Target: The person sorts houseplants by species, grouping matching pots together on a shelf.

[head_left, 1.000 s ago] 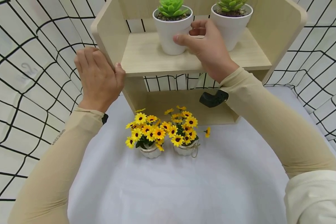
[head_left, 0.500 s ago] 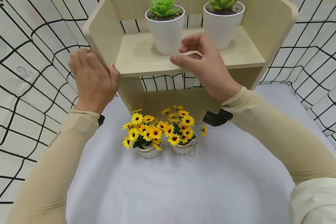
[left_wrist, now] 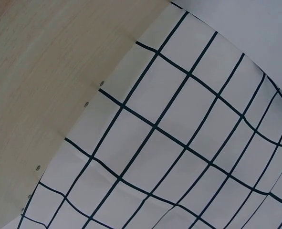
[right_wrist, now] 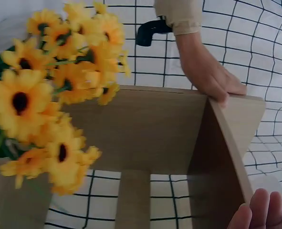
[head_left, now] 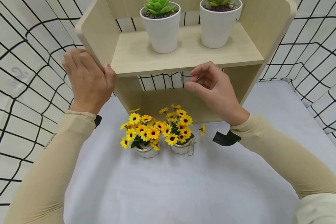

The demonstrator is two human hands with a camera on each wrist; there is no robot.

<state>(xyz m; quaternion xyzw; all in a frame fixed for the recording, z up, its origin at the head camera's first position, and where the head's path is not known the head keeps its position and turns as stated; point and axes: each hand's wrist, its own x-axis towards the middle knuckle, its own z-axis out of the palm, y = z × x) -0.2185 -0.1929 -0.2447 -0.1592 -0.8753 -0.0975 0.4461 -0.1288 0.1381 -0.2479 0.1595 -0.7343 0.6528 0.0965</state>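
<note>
Fingers [head_left: 204, 67] of the right hand [head_left: 217, 90] are loosely curled, with a gap between thumb and fingertips; the hand is in front of the wooden shelf [head_left: 271, 21], near the front edge of its upper board [head_left: 140, 60], fingertips directed toward the person's left. Left hand [head_left: 86, 76] grips the left side panel [head_left: 99, 34]: thumb at the front edge, remaining fingers bent on the outer face. Left planter [head_left: 162, 34] and right planter [head_left: 219, 26] are white, stand upright and apart on the upper board, and each contains a green succulent [head_left: 158, 7] in dark, gritty fill [head_left: 149, 14]. Left flowerpot [head_left: 147, 152] and right flowerpot [head_left: 182, 148], both small and white, stand side by side on the white surface [head_left: 168, 186] in front of the lower bay [head_left: 156, 99]. Each contains yellow, dark-centred flowers [head_left: 152, 133].
</note>
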